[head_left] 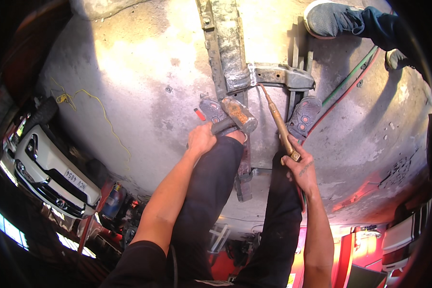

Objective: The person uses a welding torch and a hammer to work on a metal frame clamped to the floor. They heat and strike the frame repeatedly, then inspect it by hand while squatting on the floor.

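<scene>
My left hand (201, 140) grips the dark handle of a hammer, its rusty head (241, 115) hanging over my left sandal (211, 108). My right hand (300, 165) holds a brass torch (278, 120) with a thin tip at the corner where a steel crossmember (278, 77) meets an upright steel frame rail (233, 43). A whitish patch (253, 73) runs along that joint. The steel lies on the concrete floor (144, 86) between and beyond my feet. My right sandal (306, 115) is beside the torch.
Another person's shoe (331, 21) and trouser leg are at top right. Green (350, 77) and red hoses (345, 93) cross the floor. A yellow cord (96, 103) lies at left. A white car (53, 173), a gas cylinder (115, 199) and red bodywork (345, 254) sit around the edges.
</scene>
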